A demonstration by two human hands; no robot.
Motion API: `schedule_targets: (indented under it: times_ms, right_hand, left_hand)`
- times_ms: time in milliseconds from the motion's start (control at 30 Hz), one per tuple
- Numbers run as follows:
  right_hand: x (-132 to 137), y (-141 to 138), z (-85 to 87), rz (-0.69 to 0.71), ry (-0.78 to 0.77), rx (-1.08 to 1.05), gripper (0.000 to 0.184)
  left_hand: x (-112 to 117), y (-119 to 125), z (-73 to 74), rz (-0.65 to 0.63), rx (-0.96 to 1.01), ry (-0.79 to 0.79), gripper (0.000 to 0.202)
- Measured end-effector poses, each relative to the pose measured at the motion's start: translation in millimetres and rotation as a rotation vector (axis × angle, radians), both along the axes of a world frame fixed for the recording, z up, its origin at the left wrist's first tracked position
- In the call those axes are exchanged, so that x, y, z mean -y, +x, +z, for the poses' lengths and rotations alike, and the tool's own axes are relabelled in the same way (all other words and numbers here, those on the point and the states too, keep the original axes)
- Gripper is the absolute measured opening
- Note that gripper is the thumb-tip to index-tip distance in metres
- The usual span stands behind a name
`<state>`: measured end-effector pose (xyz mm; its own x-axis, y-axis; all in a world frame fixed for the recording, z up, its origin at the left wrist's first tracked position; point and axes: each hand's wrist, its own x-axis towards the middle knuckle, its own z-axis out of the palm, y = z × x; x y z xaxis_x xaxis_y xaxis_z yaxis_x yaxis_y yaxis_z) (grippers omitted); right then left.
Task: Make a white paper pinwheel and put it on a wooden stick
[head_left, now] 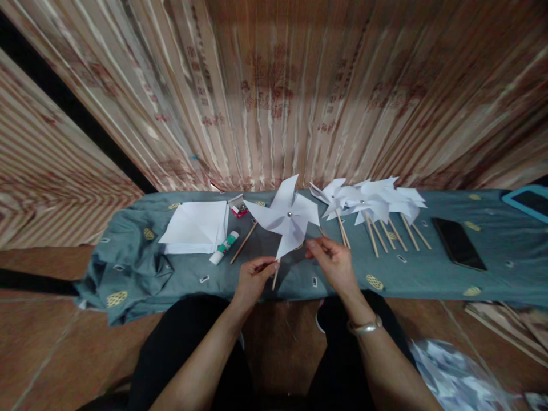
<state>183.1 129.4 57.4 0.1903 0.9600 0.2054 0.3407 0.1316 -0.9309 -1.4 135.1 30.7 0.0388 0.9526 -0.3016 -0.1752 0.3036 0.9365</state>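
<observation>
Your left hand (252, 278) pinches a white paper pinwheel's (280, 218) wooden stick (274, 281), likely steadying it; your right hand (336, 264) curls, grip unclear.

We note one white pinwheel (289, 215), stick (274, 281) pinched in left fingers (260, 261), right fingers (319, 251) nearby, paper stack (194, 224) at left.
</observation>
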Motion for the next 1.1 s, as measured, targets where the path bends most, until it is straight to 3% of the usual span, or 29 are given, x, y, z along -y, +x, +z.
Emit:
schedule_targets:
  times_ms: [100,167,367,633,867,1100]
  right_hand:
    - [-6.4,20.3,-6.2,-0.24,0.061,-0.094,0.029]
    - [-12.7,28.6,-11.5,-0.291,0.122,-0.15,0.028]
    - [-21.3,25.4,-17.1,-0.153,0.118,-0.218,0.03]
    - [-14.8,13.4,-11.2,-0.19,0.0,-0.348,0.029]
    - [-9.8,-6.0,-3.3,-0.077,-0.13,-0.505,0.034]
    - [-7.1,-18.5,-6.2,0.019,-0.179,-0.541,0.032]
  left_hand:
    - [1.2,-1.4,-1.3,-0.02,-0.007,-0.007,0.025]
    - [2.5,-1.2,-2.5,-0.055,0.009,-0.012,0.025]
    - [3.4,-0.6,-2.7,-0.099,0.037,0.0,0.023]
    - [-0.2,-2.4,0.9,-0.013,-0.011,0.004,0.022]
    - [-0.3,-1.8,3.1,0.026,0.001,0.006,0.021]
    - [-1.2,-0.7,1.7,0.041,-0.02,0.025,0.022]
